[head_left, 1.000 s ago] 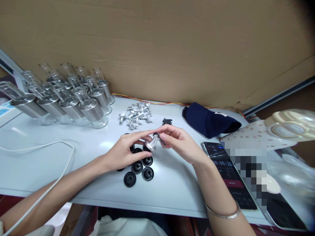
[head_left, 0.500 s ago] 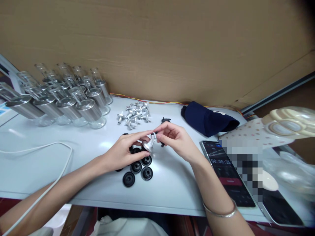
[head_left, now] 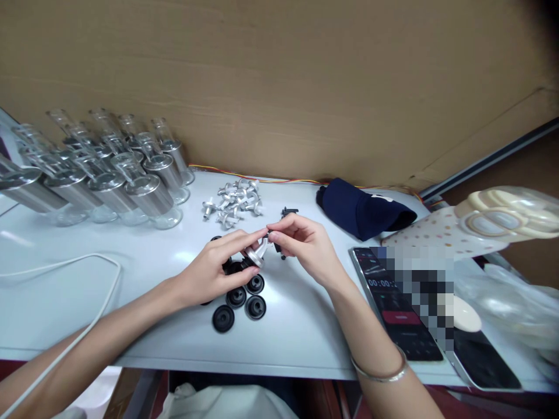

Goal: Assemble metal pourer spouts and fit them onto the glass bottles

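Observation:
My left hand [head_left: 220, 262] is closed round a silver pour spout [head_left: 257, 254], tilted to the right above the table, with a dark part below its flange. At the spout's tip, my right hand [head_left: 301, 241] pinches a small black piece [head_left: 268, 234], mostly hidden by the fingers. Under and in front of my left hand lie several round black caps [head_left: 236, 297]. Small black parts [head_left: 288, 210] are partly hidden behind my right hand. Farther back sits a pile of silver spouts [head_left: 238, 201] with clear plastic bits.
Several glass bottles with steel sleeves [head_left: 151, 195] stand at the left. A white cable [head_left: 114, 285] crosses the left side. To the right are a navy cap [head_left: 356, 209], a phone showing a timer [head_left: 399, 317], another phone [head_left: 484, 358] and a dotted cup [head_left: 425, 233].
The view has shifted slightly, so everything sits a little farther left. My right fingers have closed in on the spout's tip with the black piece; my left hand keeps its hold.

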Motion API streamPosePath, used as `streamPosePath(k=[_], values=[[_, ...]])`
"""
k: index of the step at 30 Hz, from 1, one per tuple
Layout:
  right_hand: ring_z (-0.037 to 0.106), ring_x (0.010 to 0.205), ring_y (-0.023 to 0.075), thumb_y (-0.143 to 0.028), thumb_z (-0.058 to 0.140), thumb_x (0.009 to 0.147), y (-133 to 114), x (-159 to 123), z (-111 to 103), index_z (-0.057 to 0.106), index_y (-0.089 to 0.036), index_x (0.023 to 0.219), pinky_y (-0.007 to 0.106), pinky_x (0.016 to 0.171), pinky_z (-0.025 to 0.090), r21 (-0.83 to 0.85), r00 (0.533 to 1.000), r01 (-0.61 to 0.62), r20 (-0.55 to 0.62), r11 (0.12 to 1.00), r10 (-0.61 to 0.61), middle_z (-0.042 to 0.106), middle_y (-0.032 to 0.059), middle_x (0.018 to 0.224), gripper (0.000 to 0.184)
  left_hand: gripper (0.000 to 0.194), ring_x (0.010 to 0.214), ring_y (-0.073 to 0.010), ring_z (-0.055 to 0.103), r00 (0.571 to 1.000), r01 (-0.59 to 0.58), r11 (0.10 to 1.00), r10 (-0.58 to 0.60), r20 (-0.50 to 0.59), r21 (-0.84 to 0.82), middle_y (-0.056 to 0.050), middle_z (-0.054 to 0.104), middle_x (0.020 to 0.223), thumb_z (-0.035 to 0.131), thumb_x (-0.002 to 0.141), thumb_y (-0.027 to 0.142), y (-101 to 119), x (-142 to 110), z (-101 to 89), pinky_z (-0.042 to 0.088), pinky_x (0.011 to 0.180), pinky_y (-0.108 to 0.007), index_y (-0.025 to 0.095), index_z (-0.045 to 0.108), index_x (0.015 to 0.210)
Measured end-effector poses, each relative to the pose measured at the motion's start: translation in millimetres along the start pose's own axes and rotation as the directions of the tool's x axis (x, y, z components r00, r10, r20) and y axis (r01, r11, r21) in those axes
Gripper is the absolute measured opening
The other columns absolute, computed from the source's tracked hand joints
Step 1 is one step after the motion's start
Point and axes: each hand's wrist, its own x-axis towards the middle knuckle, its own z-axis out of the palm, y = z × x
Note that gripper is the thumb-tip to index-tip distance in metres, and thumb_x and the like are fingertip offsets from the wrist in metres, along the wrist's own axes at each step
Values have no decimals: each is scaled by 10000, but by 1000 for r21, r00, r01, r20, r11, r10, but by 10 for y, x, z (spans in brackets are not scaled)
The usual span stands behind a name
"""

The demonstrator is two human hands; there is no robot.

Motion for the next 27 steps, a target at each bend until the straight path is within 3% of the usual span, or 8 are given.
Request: streamPosePath(k=[7, 15, 23, 27], values=[[444, 511, 80, -500, 753, 696, -14, -1, 17, 674, -182, 781, 212, 434, 363, 10, 1000, -7, -13, 1000, 7, 587, -13, 640, 339, 578, 949, -175, 614, 999, -29, 999, 28, 25, 15, -77, 640, 1068, 581, 891, 177, -16, -7, 1, 530, 812, -286, 250, 395, 1433], [473, 560, 97, -444, 770, 691, 10, -3, 20, 682, -174, 732, 221, 477, 366, -13, 999, 20, -35, 1000, -21, 617, 8, 663, 287, 625, 954, -168, 630, 997, -75, 997, 74, 13, 17, -76, 647, 1073, 602, 887, 196, -39, -18, 12, 537, 821, -279, 271, 353, 1454], [467, 547, 92, -397, 741, 731, 25, -4, 34, 738, -197, 854, 235, 495, 387, -16, 999, 37, -19, 999, -37, 653, 14, 735, 234, 589, 915, -182, 644, 1000, -5, 998, 6, -11, 67, -79, 678, 1041, 599, 887, 222, -16, 0, -4, 546, 809, -305, 238, 391, 1438], [472, 534, 95, -323, 735, 727, 40, -5, 44, 739, -195, 854, 235, 501, 394, -40, 998, 26, -48, 999, -28, 640, -1, 661, 180, 555, 901, -172, 647, 1000, 8, 997, -6, -21, 74, -71, 679, 1021, 605, 881, 212, -9, 9, -6, 543, 813, -297, 236, 437, 1409]])
